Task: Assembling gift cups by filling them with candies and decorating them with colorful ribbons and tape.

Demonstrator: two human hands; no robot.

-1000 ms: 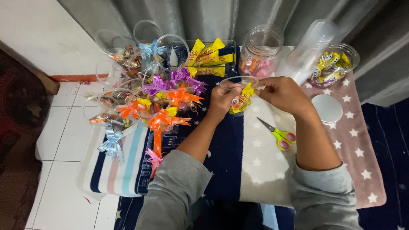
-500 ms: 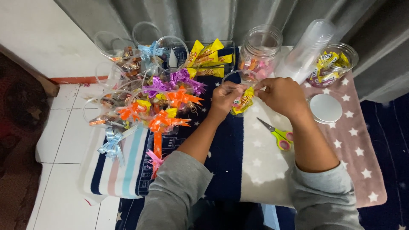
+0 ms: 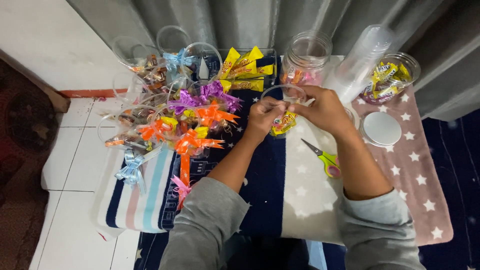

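We observe both hands raised over a star-patterned blanket point(image 3: 300, 200) that covers the surface. The left hand point(image 3: 264, 116) and the right hand point(image 3: 325, 107) meet at the rim of a clear plastic cup point(image 3: 283, 95), fingers curled and pinching at its upper edge; the exact grip of each fingertip is too small for us to tell. Inside the cup we see yellow-wrapped sweets point(image 3: 283, 123), showing between the two hands.

Just right of the right forearm, green-handled scissors point(image 3: 324, 159) lie flat on the pale starred section of the blanket, blades pointing up and left. Further right, a round white lid point(image 3: 381, 128) rests on the pink starred section. Behind it stands an open clear jar point(image 3: 391, 76) holding wrapped sweets, and beside that a leaning stack of clear cups point(image 3: 360, 62). A second clear jar point(image 3: 305, 57) with pink and orange sweets stands directly beyond the hands. A box of yellow packets point(image 3: 246, 69) sits to its left.

To the left we note a cluster of filled cups tied with ribbon bows point(image 3: 185, 125) in orange, purple, blue and pink, resting on the striped part of the blanket, near the white floor tiles point(image 3: 70, 165).
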